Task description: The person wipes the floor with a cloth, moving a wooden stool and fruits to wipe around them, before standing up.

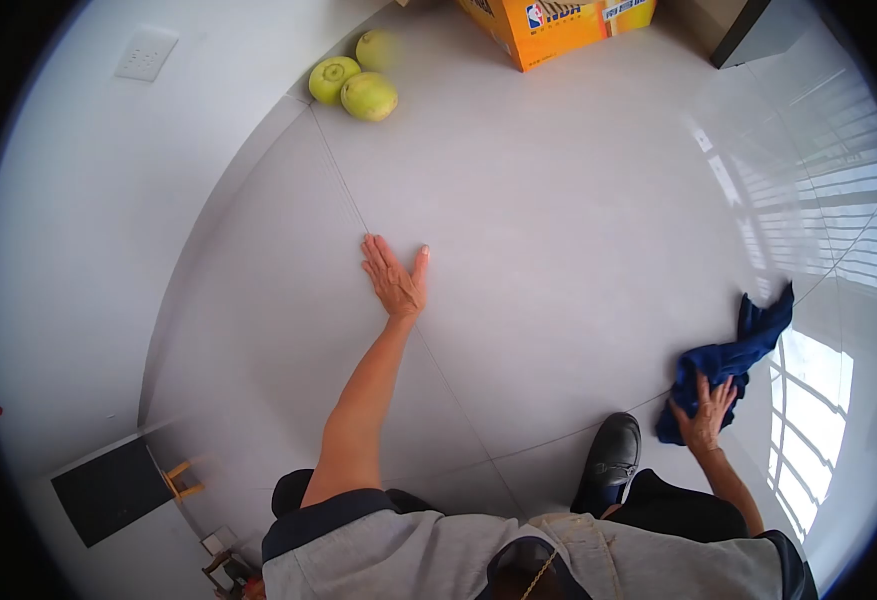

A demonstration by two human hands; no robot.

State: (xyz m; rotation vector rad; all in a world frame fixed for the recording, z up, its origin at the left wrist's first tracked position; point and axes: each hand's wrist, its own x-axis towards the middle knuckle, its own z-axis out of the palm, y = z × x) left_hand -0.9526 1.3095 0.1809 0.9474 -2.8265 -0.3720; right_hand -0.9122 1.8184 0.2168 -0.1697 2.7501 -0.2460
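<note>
My left hand [395, 280] rests flat on the grey tiled floor [548, 240], fingers spread, with nothing in it. Over on the right, my right hand [706, 415] lies on a dark blue cloth [723, 358], its fingers spread and pressing on the fabric. The cloth is crumpled on the floor, with one end stretching up and to the right beyond the fingers.
Three green round fruits [369, 97] sit by the white wall [88, 210]. An orange box [558, 32] stands at the top, near a grey-sided object [763, 32]. My black shoe [613, 450] is left of the cloth. A dark panel [113, 490] is at lower left.
</note>
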